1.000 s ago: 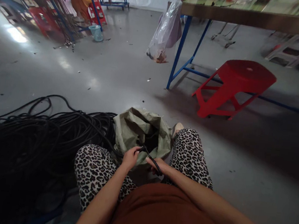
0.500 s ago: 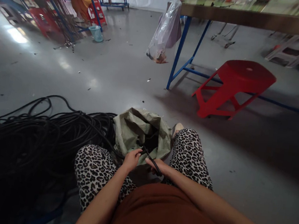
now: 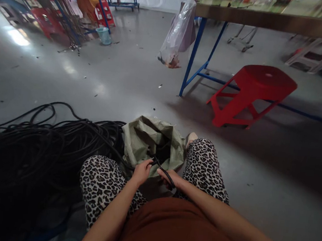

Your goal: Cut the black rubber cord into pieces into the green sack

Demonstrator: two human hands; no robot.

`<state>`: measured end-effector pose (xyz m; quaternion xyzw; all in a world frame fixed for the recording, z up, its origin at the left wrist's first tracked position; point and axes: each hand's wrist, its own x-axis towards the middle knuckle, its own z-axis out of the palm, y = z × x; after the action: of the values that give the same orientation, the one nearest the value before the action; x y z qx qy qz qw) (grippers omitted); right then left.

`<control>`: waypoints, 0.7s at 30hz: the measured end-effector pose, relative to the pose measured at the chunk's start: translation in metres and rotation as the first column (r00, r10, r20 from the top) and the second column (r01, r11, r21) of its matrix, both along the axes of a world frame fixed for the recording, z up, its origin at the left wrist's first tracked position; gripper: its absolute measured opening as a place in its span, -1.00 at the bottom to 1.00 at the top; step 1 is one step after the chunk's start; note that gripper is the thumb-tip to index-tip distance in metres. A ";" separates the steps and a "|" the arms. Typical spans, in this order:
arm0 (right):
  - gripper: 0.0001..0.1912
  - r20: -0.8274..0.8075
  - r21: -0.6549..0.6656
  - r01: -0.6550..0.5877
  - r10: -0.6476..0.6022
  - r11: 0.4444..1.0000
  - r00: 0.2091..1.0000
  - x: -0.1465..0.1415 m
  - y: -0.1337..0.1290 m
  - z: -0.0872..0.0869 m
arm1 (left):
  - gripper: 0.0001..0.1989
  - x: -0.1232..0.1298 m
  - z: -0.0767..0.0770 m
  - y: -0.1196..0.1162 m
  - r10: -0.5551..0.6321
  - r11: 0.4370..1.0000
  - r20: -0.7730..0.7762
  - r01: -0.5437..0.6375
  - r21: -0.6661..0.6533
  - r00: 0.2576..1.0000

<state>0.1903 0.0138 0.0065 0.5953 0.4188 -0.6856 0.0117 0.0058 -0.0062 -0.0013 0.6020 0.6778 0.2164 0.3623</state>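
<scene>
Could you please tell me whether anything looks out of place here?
Small dark scraps litter the floor beyond the sack, looking untidy, and the black tubing or cord lies loosely tangled to its left.

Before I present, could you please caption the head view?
Left hand holds cord, right hand holds scissors, at the open sack.

Light is dim in the foreground and strongest at the upper left, where it bleaches the background and leaves a hard white glare on the grey floor (image 3: 120, 72). Broad shadow spreads beneath the counter (image 3: 273, 21) and red stool (image 3: 248, 88). At lower left the black cord pile (image 3: 88, 139) sinks into near-black, strands merging. The upper corners are smeared and stretched; the middle looks sharper, though soft.
</scene>
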 end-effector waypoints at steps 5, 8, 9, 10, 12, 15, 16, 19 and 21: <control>-0.47 0.001 0.004 -0.003 0.003 1.000 1.000 0.002 0.000 -0.007 | -0.66 0.001 0.010 -0.001 -0.038 0.998 -0.123 0.043 0.041 0.992; -0.45 0.015 0.020 -0.034 0.034 0.999 0.999 0.002 0.000 -0.009 | -0.67 0.001 0.012 0.000 -0.045 0.998 -0.138 0.052 0.042 0.989; -0.44 0.022 0.022 -0.046 0.045 0.999 0.999 0.002 0.000 -0.010 | -0.67 0.001 0.012 0.000 -0.048 0.998 -0.140 0.054 0.037 0.989; -0.43 0.024 0.029 -0.056 0.055 0.998 0.998 0.003 0.000 -0.010 | -0.67 0.001 0.011 0.001 -0.050 0.998 -0.142 0.055 0.031 0.989; -0.42 0.042 0.059 -0.075 0.073 0.995 0.996 0.003 0.000 -0.010 | -0.67 0.001 0.010 0.001 -0.050 0.998 -0.145 0.054 0.022 0.988; -0.38 0.090 0.117 -0.110 0.100 0.987 0.991 0.003 0.000 -0.007 | -0.67 0.001 0.007 0.001 -0.048 0.998 -0.139 0.052 0.024 0.989; -0.38 0.107 0.130 -0.123 0.109 0.984 0.988 0.003 0.000 -0.006 | -0.67 0.001 0.006 0.001 -0.046 0.998 -0.137 0.050 0.026 0.990; -0.39 0.136 0.157 -0.138 0.117 0.978 0.984 0.002 0.000 -0.001 | -0.68 0.001 0.005 0.001 -0.036 0.999 -0.126 0.039 0.022 0.991; -0.40 0.139 0.169 -0.136 0.113 0.976 0.984 0.002 0.000 0.000 | -0.68 0.001 0.004 0.001 -0.027 0.999 -0.113 0.030 0.017 0.993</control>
<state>0.1925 0.0135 0.0065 0.6093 0.5132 -0.6038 0.0286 0.0071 -0.0047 0.0032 0.6263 0.6864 0.1833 0.3209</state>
